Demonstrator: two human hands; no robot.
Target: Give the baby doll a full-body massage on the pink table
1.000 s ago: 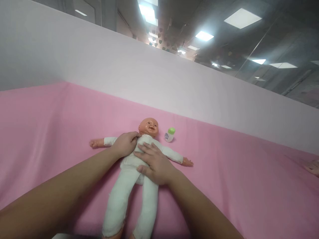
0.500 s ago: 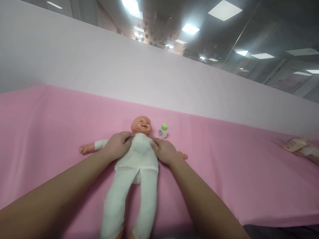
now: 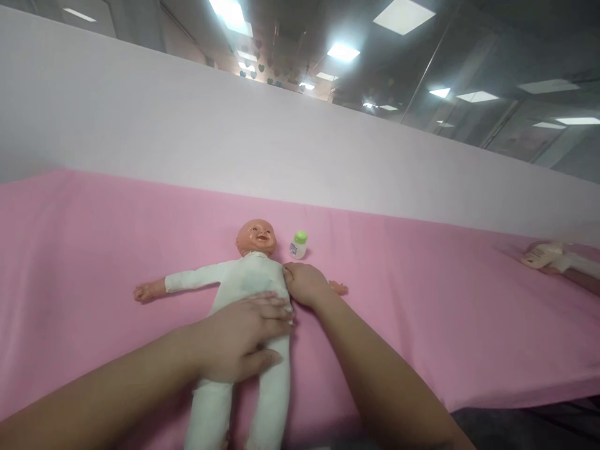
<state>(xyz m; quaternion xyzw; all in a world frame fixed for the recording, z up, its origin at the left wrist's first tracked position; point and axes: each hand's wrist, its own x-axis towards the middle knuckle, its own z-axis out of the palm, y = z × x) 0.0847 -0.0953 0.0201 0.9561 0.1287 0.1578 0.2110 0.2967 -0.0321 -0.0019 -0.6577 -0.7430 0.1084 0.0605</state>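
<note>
A baby doll (image 3: 255, 269) with a bald plastic head and a white cloth body lies on its back on a pink cloth (image 3: 375, 312). Across its lower belly and hips rests my left hand (image 3: 237, 337), fingers stretched towards the doll's far side. My right hand (image 3: 307, 284) is closed at the doll's upper side by the armpit, covering most of that arm; only the doll's small hand (image 3: 338, 287) shows beyond it. A small bottle (image 3: 298, 245) with a green cap stands just past my right hand, near the doll's head.
A white partition (image 3: 281, 144) runs behind the pink-covered table, with glass panels (image 3: 469, 56) above it. Another doll (image 3: 546, 257) lies at the far right, partly out of view. The table's front edge (image 3: 525, 405) shows at lower right.
My left hand has moved from the doll's shoulder down to its hips and flattened there, uncovering the doll's chest and outstretched arm. My right hand stays at the doll's side.
</note>
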